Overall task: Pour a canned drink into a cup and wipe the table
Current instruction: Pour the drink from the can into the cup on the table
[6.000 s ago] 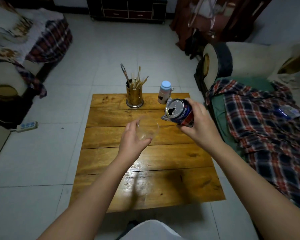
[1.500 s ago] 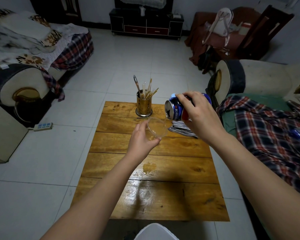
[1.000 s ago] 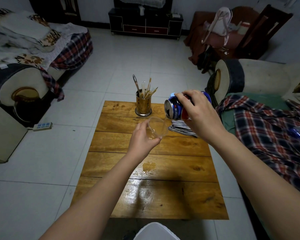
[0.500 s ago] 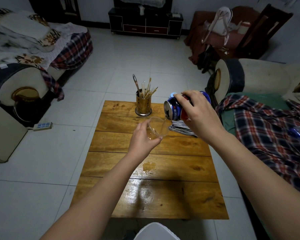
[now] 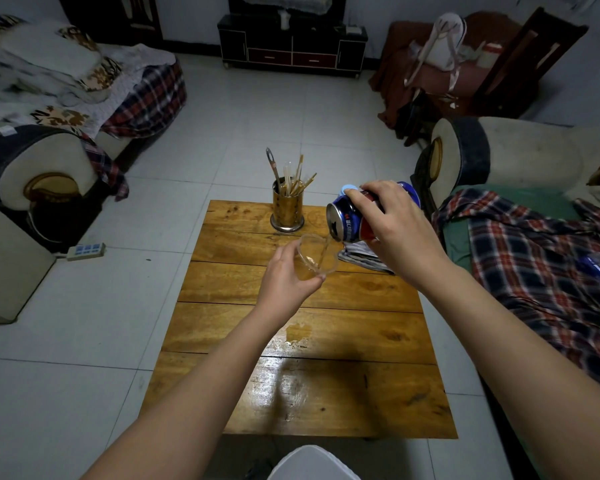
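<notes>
Right hand grips the can, tipped nearly level so its mouth sits just over the cup; a thin amber stream falls into it. Left hand holds the clear cup from below, raised off the counter, probably to shorten the fall. A small puddle lies on the counter beneath, to be wiped. Folded cloth waits behind the right wrist.

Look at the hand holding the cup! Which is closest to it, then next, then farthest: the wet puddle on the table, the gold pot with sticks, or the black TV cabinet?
From the left hand gripping the cup:
1. Wet puddle, on the table just nearer the person. The gold pot is almost as close, so this order is a close call.
2. Gold pot, at the table's far edge.
3. Black TV cabinet, against the far wall.
</notes>
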`<state>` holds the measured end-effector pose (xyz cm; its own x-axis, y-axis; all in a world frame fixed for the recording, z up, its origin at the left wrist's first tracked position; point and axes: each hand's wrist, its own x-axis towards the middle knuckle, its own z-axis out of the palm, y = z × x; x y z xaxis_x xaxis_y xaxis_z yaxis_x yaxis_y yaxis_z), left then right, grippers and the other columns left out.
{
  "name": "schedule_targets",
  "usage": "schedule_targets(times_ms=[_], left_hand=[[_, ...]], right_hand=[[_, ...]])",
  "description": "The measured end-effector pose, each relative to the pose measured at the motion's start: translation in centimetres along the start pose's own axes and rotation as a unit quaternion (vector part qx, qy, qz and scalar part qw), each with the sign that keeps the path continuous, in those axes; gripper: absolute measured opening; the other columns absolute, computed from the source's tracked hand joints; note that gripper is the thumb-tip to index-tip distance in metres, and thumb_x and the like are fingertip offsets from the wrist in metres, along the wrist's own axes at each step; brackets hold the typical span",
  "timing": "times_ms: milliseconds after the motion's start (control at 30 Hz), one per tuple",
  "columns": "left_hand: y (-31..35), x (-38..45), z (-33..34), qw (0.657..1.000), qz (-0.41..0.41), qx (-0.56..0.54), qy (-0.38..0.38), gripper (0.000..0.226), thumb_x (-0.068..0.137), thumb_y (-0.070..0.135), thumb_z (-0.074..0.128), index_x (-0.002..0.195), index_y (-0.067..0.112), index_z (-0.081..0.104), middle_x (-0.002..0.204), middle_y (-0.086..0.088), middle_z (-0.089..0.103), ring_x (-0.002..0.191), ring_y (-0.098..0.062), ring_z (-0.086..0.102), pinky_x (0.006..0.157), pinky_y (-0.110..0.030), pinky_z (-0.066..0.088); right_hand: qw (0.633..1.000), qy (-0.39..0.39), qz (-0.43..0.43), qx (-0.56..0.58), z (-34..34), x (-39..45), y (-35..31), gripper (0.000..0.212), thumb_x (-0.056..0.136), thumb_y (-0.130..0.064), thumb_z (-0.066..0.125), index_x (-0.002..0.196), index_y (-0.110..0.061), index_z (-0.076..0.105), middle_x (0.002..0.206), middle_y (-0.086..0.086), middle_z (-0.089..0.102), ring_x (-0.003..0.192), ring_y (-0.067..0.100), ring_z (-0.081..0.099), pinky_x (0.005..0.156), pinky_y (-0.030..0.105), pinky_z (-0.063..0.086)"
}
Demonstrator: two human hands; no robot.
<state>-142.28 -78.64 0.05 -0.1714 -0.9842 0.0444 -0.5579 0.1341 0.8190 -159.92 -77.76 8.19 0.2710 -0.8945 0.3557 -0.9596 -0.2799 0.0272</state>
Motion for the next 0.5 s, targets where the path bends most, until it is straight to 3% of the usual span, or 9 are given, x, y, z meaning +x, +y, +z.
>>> schedule_targets(times_ms=[500], left_hand=[[-0.63,0.12,0.35,1.0,-0.005,-0.007,-0.002,0.073,0.073,0.027,0.075,0.136,0.019,0.038,0.13,0.0,0.047,0.12,-0.015,0.044,0.093,-0.024,0.036]], right_hand=[[1.0,-0.007,-0.009,-0.006,0.35,0.06,-0.26,0.079,0.061,0.0,0.078,0.132,-0.009,0.043,0.126,0.021,0.05,0.116,0.037,0.047,0.088,0.047,0.046]])
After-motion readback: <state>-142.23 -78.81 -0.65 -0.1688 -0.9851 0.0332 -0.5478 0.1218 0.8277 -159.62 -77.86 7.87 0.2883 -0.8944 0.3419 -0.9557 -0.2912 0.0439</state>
